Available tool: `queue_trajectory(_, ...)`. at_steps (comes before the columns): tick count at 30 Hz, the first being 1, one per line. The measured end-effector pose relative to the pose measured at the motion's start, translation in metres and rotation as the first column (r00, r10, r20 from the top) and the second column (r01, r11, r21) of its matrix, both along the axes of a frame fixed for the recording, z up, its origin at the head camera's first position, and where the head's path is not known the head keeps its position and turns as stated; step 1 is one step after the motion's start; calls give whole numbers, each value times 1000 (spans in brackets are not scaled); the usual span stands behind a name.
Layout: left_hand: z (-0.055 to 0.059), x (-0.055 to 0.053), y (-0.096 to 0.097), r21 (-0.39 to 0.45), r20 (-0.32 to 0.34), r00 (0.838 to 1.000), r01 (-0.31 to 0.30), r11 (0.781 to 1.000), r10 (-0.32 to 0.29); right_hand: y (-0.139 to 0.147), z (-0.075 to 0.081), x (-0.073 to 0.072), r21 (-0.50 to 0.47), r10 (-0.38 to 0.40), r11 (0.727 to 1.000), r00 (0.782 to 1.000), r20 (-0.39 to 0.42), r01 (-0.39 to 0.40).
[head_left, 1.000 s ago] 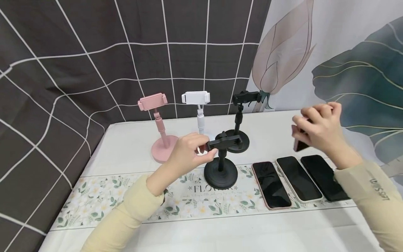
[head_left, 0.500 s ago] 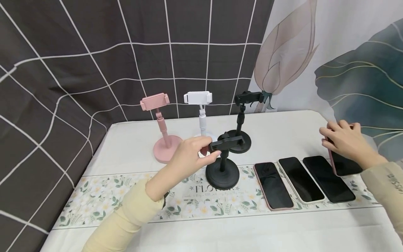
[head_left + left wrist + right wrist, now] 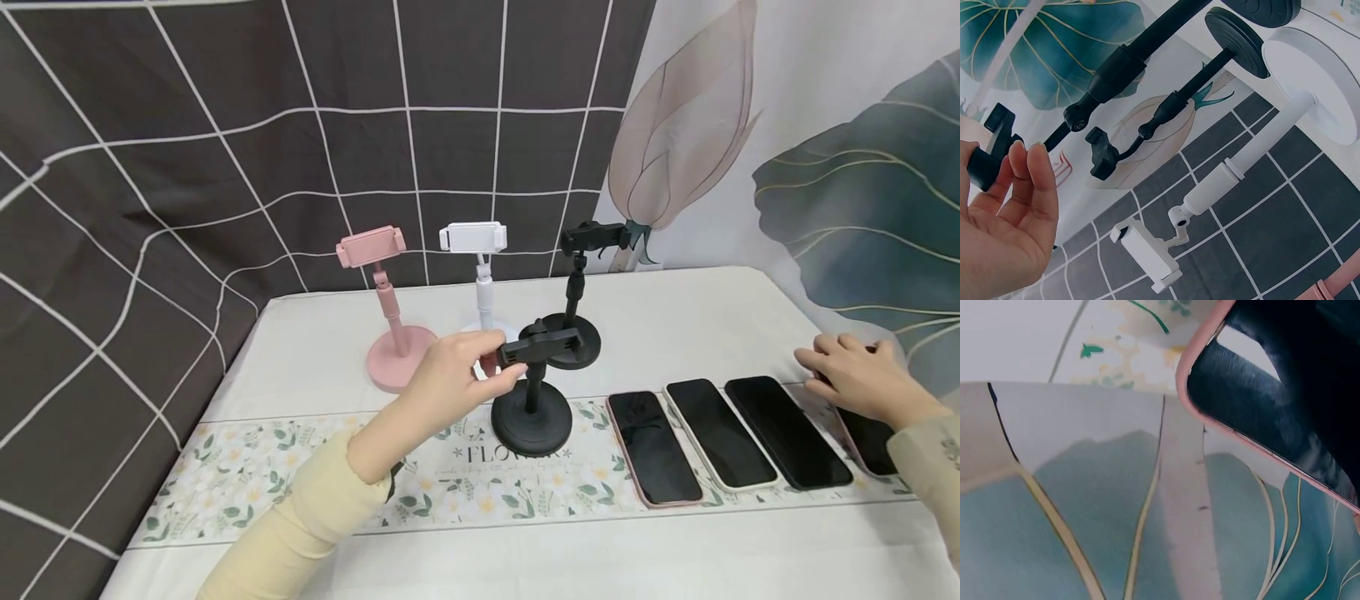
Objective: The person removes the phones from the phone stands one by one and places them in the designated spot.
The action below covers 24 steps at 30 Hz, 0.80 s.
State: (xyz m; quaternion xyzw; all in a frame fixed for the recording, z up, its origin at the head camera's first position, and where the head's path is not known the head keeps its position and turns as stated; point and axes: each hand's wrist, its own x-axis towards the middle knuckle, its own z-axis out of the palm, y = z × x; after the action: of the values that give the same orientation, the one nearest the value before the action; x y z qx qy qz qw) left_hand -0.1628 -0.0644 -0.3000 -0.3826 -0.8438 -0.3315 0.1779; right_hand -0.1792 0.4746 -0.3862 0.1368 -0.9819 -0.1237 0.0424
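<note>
My left hand (image 3: 450, 367) pinches one end of the clamp on the front black phone stand (image 3: 531, 421), whose round base is on the floral strip. In the left wrist view the thumb and fingers lie at that clamp (image 3: 994, 144). At the far right, my right hand (image 3: 862, 379) holds a pink-edged smartphone (image 3: 868, 442) from above, fingers curled at its edges. The hand covers its upper part. The right wrist view shows this smartphone's corner (image 3: 1254, 406), screen facing up. Left of it lie a black smartphone (image 3: 787, 433), a white-edged smartphone (image 3: 722, 433) and another pink-edged smartphone (image 3: 654, 450).
Behind the front stand are a pink phone stand (image 3: 397, 354), a white phone stand (image 3: 484, 292) and a second black phone stand (image 3: 574, 342). A dark grid curtain (image 3: 262, 150) hangs behind the white tabletop (image 3: 675, 317), beside a leaf-patterned curtain (image 3: 862, 192).
My right hand has brought the pink-edged smartphone from the air down to the right end of the row, shifting right and toward me. The left hand keeps its grip on the stand's clamp.
</note>
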Motion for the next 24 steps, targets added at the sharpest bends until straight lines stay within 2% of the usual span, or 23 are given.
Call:
queue_trajectory(5, -1, 1, 1, 3, 15, 1000, 2, 1000, -2, 2, -7, 1, -35, 3, 999, 1000, 4, -2)
queue_trajectory(8, -2, 0, 1, 9, 28, 1000, 7, 1000, -7, 5, -7, -2, -104, -11, 995, 1000, 21, 13)
queue_trajectory(12, -3, -1, 1, 18, 48, 998, 31, 999, -32, 11, -7, -4, -218, -39, 975, 999, 33, 45)
queue_trajectory(18, -2, -2, 0, 16, 65, 997, 48, 999, -49, 17, -14, -3, -305, -66, 949, 997, 42, 75)
queue_trajectory(24, -1, -2, -1, 18, 69, 996, 48, 999, -49, 18, -22, -8, -359, -37, 932, 999, 17, 40)
